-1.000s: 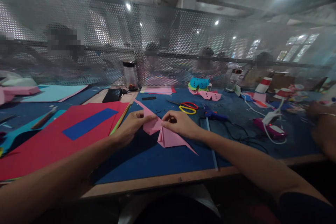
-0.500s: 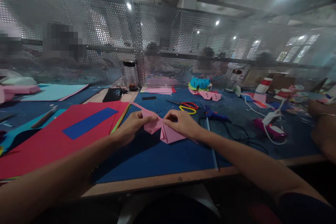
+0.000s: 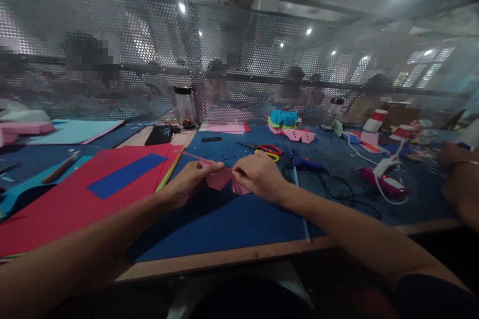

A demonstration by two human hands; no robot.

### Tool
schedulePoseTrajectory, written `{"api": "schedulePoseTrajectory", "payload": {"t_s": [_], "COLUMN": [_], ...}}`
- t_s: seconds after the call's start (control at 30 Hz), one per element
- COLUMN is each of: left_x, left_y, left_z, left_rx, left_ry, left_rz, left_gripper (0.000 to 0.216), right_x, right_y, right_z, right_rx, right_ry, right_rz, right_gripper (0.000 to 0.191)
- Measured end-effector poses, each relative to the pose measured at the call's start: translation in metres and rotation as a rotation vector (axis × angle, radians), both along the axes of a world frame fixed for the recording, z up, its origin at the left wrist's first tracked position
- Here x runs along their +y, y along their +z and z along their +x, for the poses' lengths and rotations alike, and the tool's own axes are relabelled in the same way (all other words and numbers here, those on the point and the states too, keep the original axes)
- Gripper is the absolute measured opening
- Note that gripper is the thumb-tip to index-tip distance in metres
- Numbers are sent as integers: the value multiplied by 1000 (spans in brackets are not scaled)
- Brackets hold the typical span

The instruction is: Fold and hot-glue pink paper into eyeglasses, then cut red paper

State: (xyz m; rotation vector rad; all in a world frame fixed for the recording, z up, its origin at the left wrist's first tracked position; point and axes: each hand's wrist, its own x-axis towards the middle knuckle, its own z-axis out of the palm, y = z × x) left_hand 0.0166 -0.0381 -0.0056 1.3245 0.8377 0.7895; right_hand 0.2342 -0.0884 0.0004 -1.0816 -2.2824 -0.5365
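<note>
A folded strip of pink paper (image 3: pixel 219 180) is held between both hands, just above the blue table top. My left hand (image 3: pixel 190 179) pinches its left part, thumb on top. My right hand (image 3: pixel 260 175) grips the right part with fingers closed, and the paper's pleated end shows below those fingers. The rest of the right part is hidden behind the hand. Scissors (image 3: pixel 270 150) with red and yellow handles lie just beyond my right hand. To the right of them is a blue glue gun (image 3: pixel 306 163).
Red paper sheets (image 3: pixel 123 159) with a blue strip (image 3: pixel 127 175) lie at left, near a craft knife (image 3: pixel 62 167). Folded paper pieces (image 3: pixel 284 122), a bottle (image 3: pixel 184 107) and a phone (image 3: pixel 159 134) stand or lie farther back. A purple power strip (image 3: pixel 384 182) and a co-worker's arm (image 3: pixel 462 184) are at right.
My right hand has turned over the pink paper, covering more of its right part. The paper's folded right end now shows less below the fingers. My left hand keeps its pinch.
</note>
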Motion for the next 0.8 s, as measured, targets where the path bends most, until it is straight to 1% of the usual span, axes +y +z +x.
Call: {"api": "schedulePoseTrajectory", "payload": {"t_s": [0.1, 0.17, 0.23, 0.33, 0.43, 0.5, 0.63, 0.8], "left_x": [0, 0, 0, 2, 4, 5, 3, 3], "left_y": [-2, -2, -2, -2, -2, -2, -1, -1], "left_z": [-1, -1, -1, -2, -3, -4, -4, -2], "left_rx": [-8, -6, -10, -18, -10, 3, 41, 54], "left_ry": [8, 3, 4, 18, 20, 19, 29, 6], "left_rz": [31, 45, 54, 69, 95, 104, 112, 153], "left_gripper": [36, 36, 36, 34, 31, 31, 33, 30], "right_x": [0, 0, -2, -2, 0, 3, 8, 9], "right_y": [-2, -1, 0, 1, 2, 2, 2, 4], "right_z": [0, -1, -1, -1, 0, 1, 1, 1], "right_rx": [-44, -23, 52, 238, 421, 512, 627, 682], "right_ry": [14, 17, 23, 61, 101, 118, 158, 161], "right_rz": [46, 19, -56, -244, -473, -591, -705, -753], "right_gripper": [18, 18, 14, 10, 15, 18, 20, 18]}}
